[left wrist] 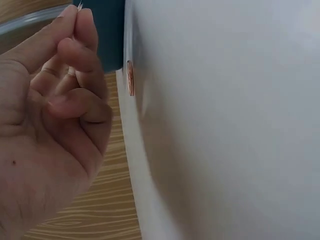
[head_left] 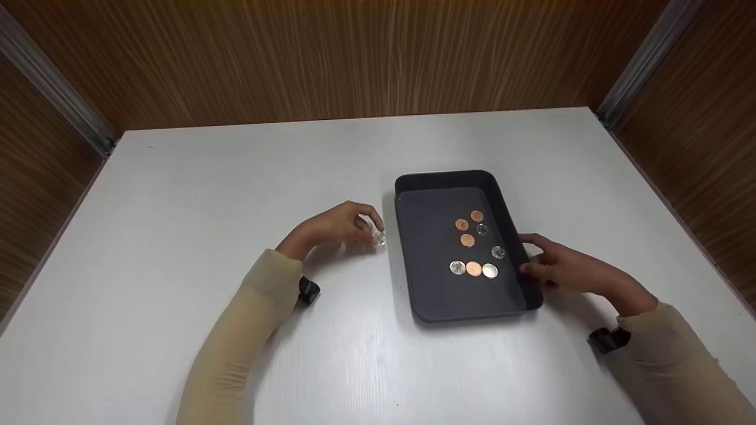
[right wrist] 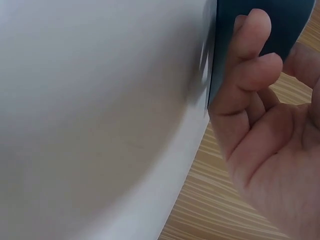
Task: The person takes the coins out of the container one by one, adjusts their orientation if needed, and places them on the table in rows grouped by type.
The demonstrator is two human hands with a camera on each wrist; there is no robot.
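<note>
A black rectangular tray (head_left: 416, 248) lies on the white table (head_left: 236, 189) and holds several copper and silver coins (head_left: 473, 268). My left hand (head_left: 373, 231) hovers just left of the tray and pinches a silver coin (head_left: 378, 237) between thumb and fingertips. In the left wrist view the left hand (left wrist: 75, 20) has its fingers curled, the tray (left wrist: 111, 35) stands behind it, and a copper coin (left wrist: 130, 77) lies on the table beside the tray. My right hand (head_left: 527, 255) holds the tray's right wall, fingers bent against it (right wrist: 250, 60).
Brown wood-grain walls (head_left: 354, 59) enclose the table at the back and on both sides. A black wrist strap (head_left: 308, 290) sits on each beige sleeve. The table edge runs close to the tray in both wrist views.
</note>
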